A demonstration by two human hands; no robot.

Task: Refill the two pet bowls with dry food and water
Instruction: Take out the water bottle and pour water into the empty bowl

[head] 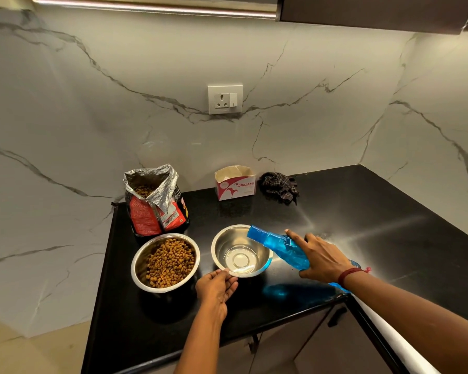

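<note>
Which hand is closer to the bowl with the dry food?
Left. The left hand pinches the rim of the second bowl, just right of the food bowl; the right hand holds the bottle farther right.

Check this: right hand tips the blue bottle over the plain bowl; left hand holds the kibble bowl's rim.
No: in the head view the left hand holds the rim of the plain bowl, under the blue bottle, not of the kibble bowl.

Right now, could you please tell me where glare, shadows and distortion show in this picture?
Head view: the overhead light strip leaves a pale glare streak on the black countertop; the blue bottle casts a blue-tinted shadow by the front edge; the wide lens stretches the frame's corners.
</note>
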